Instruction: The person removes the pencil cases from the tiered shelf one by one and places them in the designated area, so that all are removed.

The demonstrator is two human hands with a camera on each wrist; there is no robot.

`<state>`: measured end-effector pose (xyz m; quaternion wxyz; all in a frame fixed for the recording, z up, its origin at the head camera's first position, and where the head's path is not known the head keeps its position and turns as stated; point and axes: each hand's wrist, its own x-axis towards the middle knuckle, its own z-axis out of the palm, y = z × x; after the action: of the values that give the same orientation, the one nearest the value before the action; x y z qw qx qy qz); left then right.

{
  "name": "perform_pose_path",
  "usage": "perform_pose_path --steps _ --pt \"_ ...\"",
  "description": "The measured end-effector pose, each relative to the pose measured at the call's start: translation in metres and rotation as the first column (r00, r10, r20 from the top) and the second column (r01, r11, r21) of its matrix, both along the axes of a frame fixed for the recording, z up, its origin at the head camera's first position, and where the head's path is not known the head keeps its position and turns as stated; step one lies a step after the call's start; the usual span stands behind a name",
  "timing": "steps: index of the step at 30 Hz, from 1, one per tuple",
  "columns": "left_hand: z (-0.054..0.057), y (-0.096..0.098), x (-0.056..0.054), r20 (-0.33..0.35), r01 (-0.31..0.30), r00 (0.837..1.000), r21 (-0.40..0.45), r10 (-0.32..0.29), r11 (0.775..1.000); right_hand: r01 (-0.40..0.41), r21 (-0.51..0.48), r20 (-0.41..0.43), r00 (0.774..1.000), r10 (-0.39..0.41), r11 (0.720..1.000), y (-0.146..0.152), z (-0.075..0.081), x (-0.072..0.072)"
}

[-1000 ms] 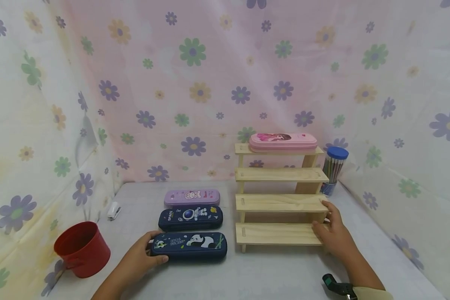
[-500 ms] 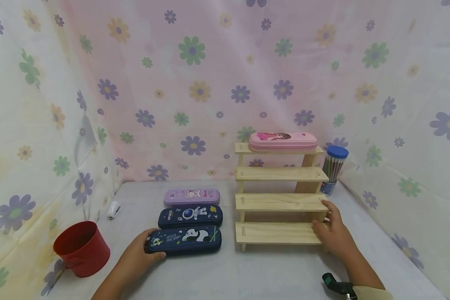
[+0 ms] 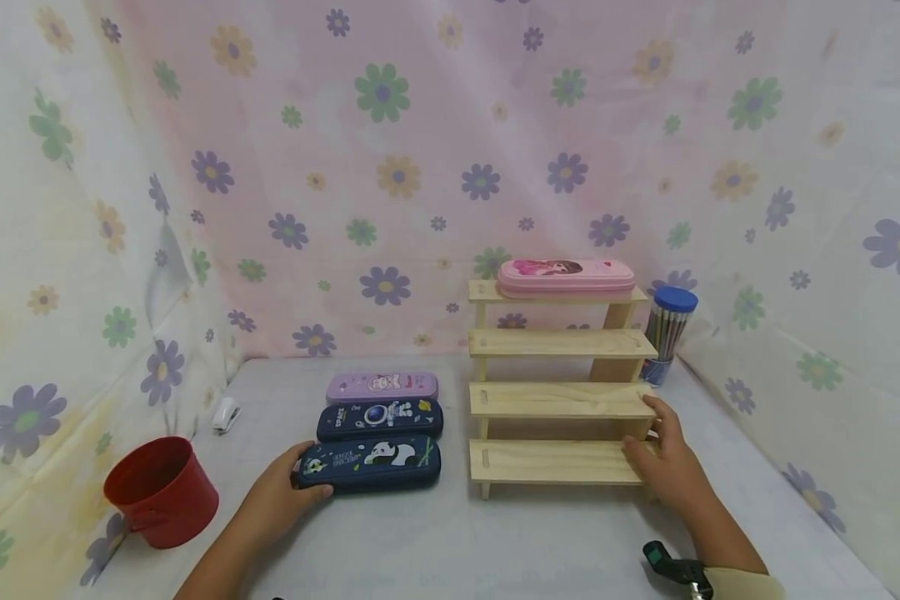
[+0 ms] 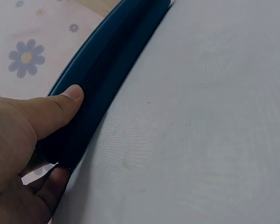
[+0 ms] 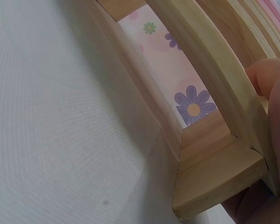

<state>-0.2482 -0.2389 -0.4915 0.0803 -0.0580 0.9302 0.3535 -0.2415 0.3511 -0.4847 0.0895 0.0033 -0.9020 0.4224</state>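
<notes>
My left hand (image 3: 273, 498) grips the left end of a dark blue pencil case with a panda print (image 3: 375, 464). In the left wrist view the thumb (image 4: 73, 93) presses on the case's zipped side (image 4: 100, 70). Right behind it lies a navy pencil case with an astronaut print (image 3: 381, 420), and behind that a lilac one (image 3: 384, 387). My right hand (image 3: 667, 458) holds the right end of a stepped wooden rack (image 3: 555, 462), thumb on the lowest shelf and fingertips at the shelf above. On the top shelf rests a pink pencil case (image 3: 566, 278).
A red metal bucket (image 3: 163, 492) stands at the left front, with a small white stapler-like object (image 3: 226, 414) behind it. Behind the rack's right side is a blue-lidded jar of pencils (image 3: 668, 333). Flowered cloth (image 3: 390, 192) hangs around the table.
My left hand has shifted the panda case slightly left and back, up against the astronaut case. My right hand stays on the rack. The head view has tilted slightly.
</notes>
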Motion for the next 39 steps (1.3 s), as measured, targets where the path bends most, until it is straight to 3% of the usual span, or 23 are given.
perform_pose_path --steps 6,11,17,21,24,31,39 --pt "0.000 0.000 -0.007 0.002 0.003 1.000 -0.012 -0.003 1.000 -0.002 -0.001 -0.011 1.000 0.002 1.000 0.003 0.001 -0.001" --pt "0.006 0.000 -0.006 -0.007 0.020 1.000 0.017 -0.020 1.000 -0.007 -0.002 -0.009 1.000 0.007 1.000 0.004 -0.002 0.000" --pt "0.029 0.007 0.001 -0.093 -0.026 0.995 0.003 0.026 1.000 0.000 0.000 -0.014 1.000 0.000 1.000 0.003 -0.004 0.001" --pt "0.047 0.023 0.004 -0.191 -0.061 0.980 -0.036 0.053 0.997 0.000 -0.005 -0.027 1.000 0.000 1.000 0.002 -0.003 -0.001" --pt "0.063 0.041 0.001 -0.252 -0.039 0.967 -0.032 0.029 0.999 0.006 -0.004 -0.029 1.000 -0.006 1.000 0.000 -0.003 -0.002" --pt "0.090 0.089 -0.020 -0.350 0.117 0.930 -0.008 -0.113 0.993 -0.001 -0.004 -0.023 1.000 0.001 1.000 -0.001 -0.003 -0.001" --pt "0.116 0.146 -0.060 -0.444 0.226 0.876 0.035 -0.188 0.973 0.002 0.024 -0.012 1.000 -0.002 1.000 0.000 0.002 0.002"
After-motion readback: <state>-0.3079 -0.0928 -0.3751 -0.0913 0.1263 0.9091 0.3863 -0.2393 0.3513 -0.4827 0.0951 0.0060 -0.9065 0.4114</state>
